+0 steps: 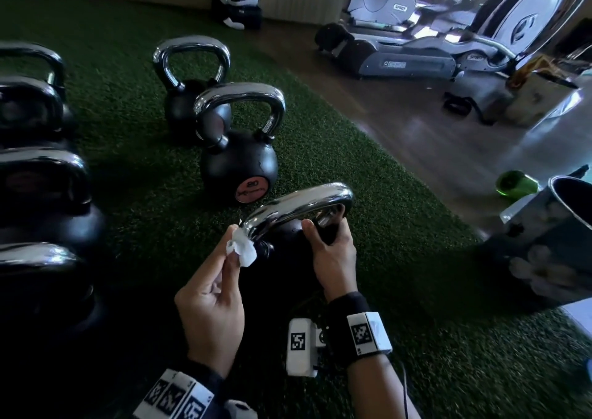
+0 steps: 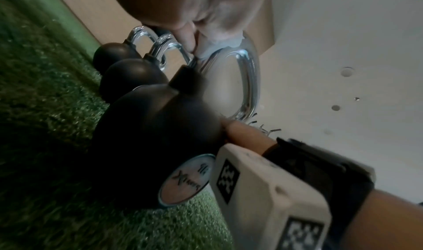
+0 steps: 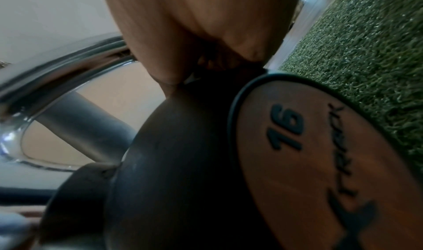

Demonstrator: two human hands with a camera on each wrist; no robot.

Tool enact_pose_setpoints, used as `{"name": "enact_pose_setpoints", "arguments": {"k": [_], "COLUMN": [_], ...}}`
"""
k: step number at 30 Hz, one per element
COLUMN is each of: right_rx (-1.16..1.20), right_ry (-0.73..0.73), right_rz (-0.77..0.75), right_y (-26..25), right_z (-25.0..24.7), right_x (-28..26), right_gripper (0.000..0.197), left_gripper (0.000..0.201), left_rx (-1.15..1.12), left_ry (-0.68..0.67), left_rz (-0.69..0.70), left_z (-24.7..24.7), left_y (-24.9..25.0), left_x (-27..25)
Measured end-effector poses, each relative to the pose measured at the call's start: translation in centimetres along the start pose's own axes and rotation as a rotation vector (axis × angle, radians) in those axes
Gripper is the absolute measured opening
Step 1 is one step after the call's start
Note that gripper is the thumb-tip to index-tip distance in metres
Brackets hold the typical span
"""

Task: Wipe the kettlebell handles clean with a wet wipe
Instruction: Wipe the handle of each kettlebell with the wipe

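The near kettlebell (image 1: 288,242) has a black body, a shiny chrome handle (image 1: 298,205) and an orange-brown round label (image 3: 320,163) printed with dark "16". The wipe (image 1: 242,249) is white. The kettlebell behind it (image 1: 238,165) is black with a chrome handle and an orange disc. The turf floor (image 1: 368,194) is dark green. The wristbands (image 1: 358,325) are black, carrying white blocks with black-and-white square code patterns. A small cup (image 1: 515,183) at right is bright green.
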State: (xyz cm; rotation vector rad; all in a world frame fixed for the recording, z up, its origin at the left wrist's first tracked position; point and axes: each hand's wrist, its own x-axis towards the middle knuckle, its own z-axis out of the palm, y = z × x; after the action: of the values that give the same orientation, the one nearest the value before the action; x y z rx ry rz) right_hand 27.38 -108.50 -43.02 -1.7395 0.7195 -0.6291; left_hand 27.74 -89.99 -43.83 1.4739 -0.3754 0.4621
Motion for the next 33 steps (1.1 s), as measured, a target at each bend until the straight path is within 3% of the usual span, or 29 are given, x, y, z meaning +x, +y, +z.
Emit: {"name": "enact_pose_setpoints", "arguments": {"k": [6, 11, 14, 18, 20, 23, 26, 28, 31, 33], "right_rx": [0.019, -0.015, -0.061, -0.169, -0.225, -0.277, -0.224, -0.195, -0.166, -0.14], "right_ry": [0.017, 0.038, 0.111, 0.216, 0.261, 0.234, 0.166, 0.149, 0.152, -0.011], "right_rz": [0.043, 0.063, 0.058, -0.004, -0.097, -0.224, -0.288, -0.336, -0.242, -0.064], "right_y": [-0.1, -0.2, -0.3, -0.4, 0.0, 0.4, 0.6, 0.2, -0.7, -1.1], "right_z": [0.2, -0.1, -0.6, -1.1, -1.1, -0.8, -0.5, -0.6, -0.5, 0.0], "right_x": [-0.2, -0.5, -1.2, -5.1, -8.3, -12.8, -14.2, -13.0, -8.5, -5.4], "right_gripper": [0.04, 0.037, 0.027, 0.028, 0.037, 0.054, 0.05, 0.036, 0.03, 0.058], "left_gripper": [0.039, 0.047, 0.039, 0.022, 0.015, 0.026, 0.027, 0.024, 0.026, 0.025], "left_rx": [0.051, 0.054, 0.045, 0.108, 0.173, 0.185, 0.221, 0.261, 0.24, 0.261], "left_ry": [0.004, -0.045, -0.067, -0.141, -0.207, -0.356, -0.542, -0.651, -0.759, -0.785], "left_rz": [-0.056, -0.071, -0.093, -0.105, -0.094, -0.122, -0.153, -0.154, -0.22, -0.221], "left_z": [0.4, 0.4, 0.2, 0.7, 1.8, 4.6, 6.8, 7.3, 7.0, 6.8], "left_y": [-0.7, -0.9, -1.1, -2.5, -3.4, -2.9, -1.3, -0.8, -1.0, -1.1], "left_x": [-1.5, -1.3, 0.2, 3.6, 6.1, 9.5, 10.8, 11.1, 11.4, 11.5]}}
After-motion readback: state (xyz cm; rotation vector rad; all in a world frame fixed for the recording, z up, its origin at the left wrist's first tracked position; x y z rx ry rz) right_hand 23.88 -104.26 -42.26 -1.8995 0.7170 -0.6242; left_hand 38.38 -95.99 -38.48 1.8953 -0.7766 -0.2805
